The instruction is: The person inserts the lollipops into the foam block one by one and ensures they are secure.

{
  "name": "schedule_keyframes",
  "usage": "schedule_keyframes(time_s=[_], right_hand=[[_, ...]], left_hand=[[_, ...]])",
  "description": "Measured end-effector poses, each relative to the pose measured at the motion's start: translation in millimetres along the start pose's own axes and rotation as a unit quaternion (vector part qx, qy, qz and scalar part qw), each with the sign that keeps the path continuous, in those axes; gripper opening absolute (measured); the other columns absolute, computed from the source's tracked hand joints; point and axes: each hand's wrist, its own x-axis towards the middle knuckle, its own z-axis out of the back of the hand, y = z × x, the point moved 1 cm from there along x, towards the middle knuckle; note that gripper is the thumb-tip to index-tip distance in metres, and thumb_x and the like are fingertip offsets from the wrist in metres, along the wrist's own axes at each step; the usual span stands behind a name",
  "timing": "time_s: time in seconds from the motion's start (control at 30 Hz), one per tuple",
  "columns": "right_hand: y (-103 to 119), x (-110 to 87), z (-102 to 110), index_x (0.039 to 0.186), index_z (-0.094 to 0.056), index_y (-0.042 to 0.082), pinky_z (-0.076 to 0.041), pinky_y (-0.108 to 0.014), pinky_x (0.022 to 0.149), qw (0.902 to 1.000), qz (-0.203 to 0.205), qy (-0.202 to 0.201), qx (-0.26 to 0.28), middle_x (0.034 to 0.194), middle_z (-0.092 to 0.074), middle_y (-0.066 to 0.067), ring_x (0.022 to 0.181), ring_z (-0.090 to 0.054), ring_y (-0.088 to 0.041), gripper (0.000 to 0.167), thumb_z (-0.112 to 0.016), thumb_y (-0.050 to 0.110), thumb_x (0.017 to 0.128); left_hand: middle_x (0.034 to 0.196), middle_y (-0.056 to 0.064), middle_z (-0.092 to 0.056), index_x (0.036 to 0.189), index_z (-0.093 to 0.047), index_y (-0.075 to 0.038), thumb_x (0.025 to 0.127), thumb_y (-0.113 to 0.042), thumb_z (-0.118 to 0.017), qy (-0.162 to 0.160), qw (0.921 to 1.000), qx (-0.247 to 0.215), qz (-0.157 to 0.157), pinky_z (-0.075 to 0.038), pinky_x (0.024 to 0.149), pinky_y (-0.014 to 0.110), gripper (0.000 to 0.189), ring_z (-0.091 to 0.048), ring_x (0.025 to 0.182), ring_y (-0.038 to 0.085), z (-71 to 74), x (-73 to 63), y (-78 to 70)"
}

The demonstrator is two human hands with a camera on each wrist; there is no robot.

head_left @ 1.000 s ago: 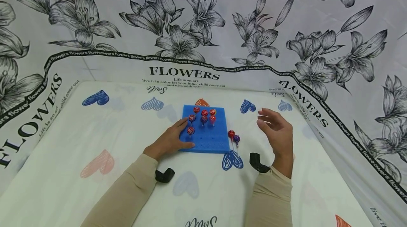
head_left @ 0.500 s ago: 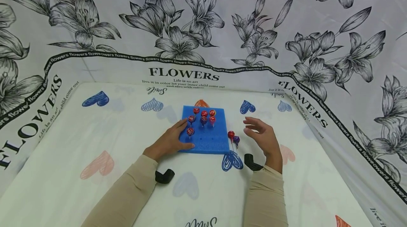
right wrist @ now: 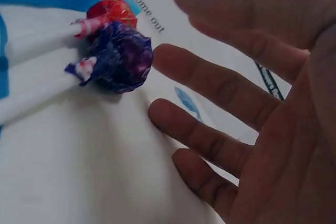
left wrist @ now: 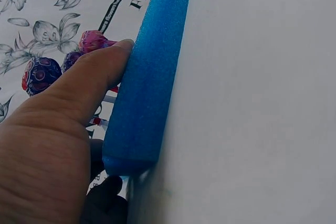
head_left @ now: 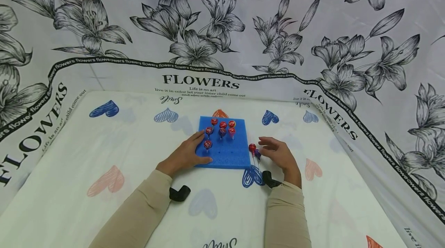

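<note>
A blue foam board [head_left: 229, 159] lies on the table with several wrapped lollipops [head_left: 222, 132] standing upright in it by their sticks. My left hand [head_left: 183, 154] rests at the board's left side, fingers along that edge and thumb lying over its near part. In the left wrist view the thumb [left wrist: 100, 72] lies against the board's edge. Beside the board's right edge lie a red lollipop [head_left: 252, 148] and a purple lollipop [head_left: 257, 154], their sticks toward me. My right hand [head_left: 279, 157] hovers just right of them, fingers spread and holding nothing, fingertips close to the purple wrapper [right wrist: 123, 59].
The table is covered with a white cloth [head_left: 139, 186] printed with hearts. A flower-printed curtain [head_left: 250, 39] rises behind the table and at its sides. Each wrist wears a dark mount, one on the left [head_left: 180, 193] and one on the right [head_left: 270, 179].
My right hand has moved left and nearer to me, down to the two loose lollipops. My left hand and the foam board have stayed in place.
</note>
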Motion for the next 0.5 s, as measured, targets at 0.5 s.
schedule_keyframes(time_s=[0.5], right_hand=[[-7.6,5.7,-6.7,0.122,-0.068,0.014,-0.04,-0.053,0.098,0.997,-0.06,-0.001,-0.05,0.118,-0.065,-0.008,0.114,-0.055,-0.03,0.033,-0.068,0.013,0.088]], left_hand=[[0.159,0.006,-0.017,0.151,-0.029,-0.003,0.077,-0.053,-0.076,-0.001,0.9999,-0.01,-0.007,-0.024,0.11,0.052,0.101,-0.017,0.143,0.034,1.1,-2.4,-2.8]])
